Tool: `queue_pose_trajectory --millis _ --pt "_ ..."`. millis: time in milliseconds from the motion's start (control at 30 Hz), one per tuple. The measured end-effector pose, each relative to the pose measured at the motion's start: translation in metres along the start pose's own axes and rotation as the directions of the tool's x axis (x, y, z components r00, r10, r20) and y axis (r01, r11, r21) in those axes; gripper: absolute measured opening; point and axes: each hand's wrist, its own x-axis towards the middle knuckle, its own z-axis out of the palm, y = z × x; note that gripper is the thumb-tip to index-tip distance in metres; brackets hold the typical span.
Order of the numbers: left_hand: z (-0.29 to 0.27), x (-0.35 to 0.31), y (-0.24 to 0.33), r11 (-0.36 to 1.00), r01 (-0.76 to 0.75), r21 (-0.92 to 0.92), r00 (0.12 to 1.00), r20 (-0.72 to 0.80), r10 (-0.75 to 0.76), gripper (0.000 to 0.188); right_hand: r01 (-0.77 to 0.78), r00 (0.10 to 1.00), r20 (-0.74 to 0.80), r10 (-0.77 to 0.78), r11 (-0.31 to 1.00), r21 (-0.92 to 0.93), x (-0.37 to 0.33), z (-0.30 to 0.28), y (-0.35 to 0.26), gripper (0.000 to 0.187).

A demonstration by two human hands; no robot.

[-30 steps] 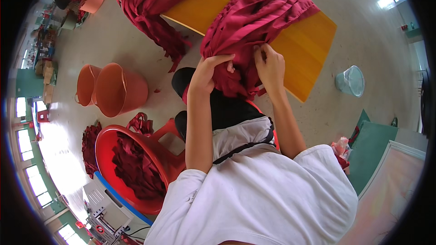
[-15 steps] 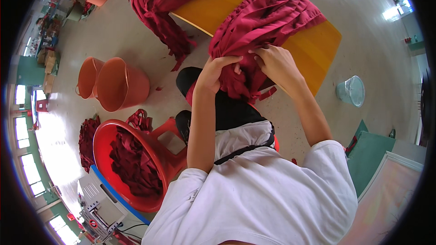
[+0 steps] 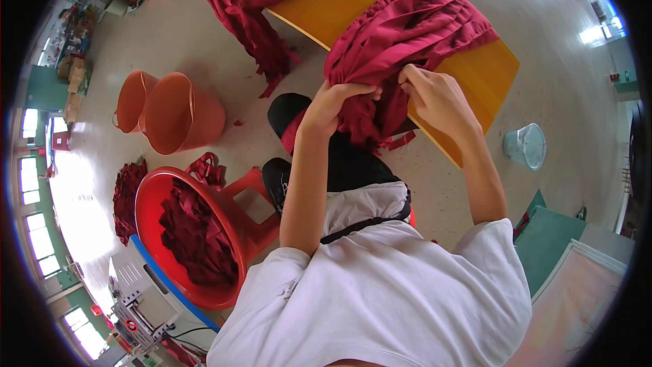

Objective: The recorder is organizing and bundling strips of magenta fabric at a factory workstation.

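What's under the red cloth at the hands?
The red cloth drapes over a yellow tabletop, which shows on both sides of it. The covered stretch, and anything that may lie there, cannot be seen.

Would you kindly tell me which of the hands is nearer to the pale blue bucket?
Right. The right hand is left of the pale blue bucket; the left hand lies farther left.

At ten o'clock are two round orange tubs point(image 3: 206, 119), at three o'clock a pale blue, translucent round bucket point(image 3: 519, 147), at four o'clock a flat green panel point(image 3: 549, 241), and at eight o'clock a grey, blue-edged machine point(image 3: 133, 277).
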Motion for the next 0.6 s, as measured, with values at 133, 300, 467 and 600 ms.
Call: queue_pose_trajectory --millis 133,300,467,600 --pt "0.003 -0.002 0.003 0.999 -0.035 0.034 0.999 0.024 0.034 0.035 0.044 0.99 -0.142 -0.006 0.964 0.264 0.004 0.0 0.001 0.012" --pt "0.013 -0.003 -0.001 0.999 -0.026 -0.025 0.998 -0.054 0.025 0.039 0.042 0.953 -0.279 0.122 0.855 0.517 0.009 0.019 -0.009 0.013" --pt "-0.002 -0.001 0.006 0.999 0.03 -0.042 0.994 0.102 -0.025 0.039 0.151 0.902 -0.431 0.031 0.912 0.382 0.017 0.035 -0.01 0.016" --pt "-0.007 0.0 0.007 0.998 0.054 0.033 0.994 0.089 -0.057 0.037 0.224 0.891 -0.434 -0.134 0.961 0.161 0.018 0.023 -0.005 0.019"
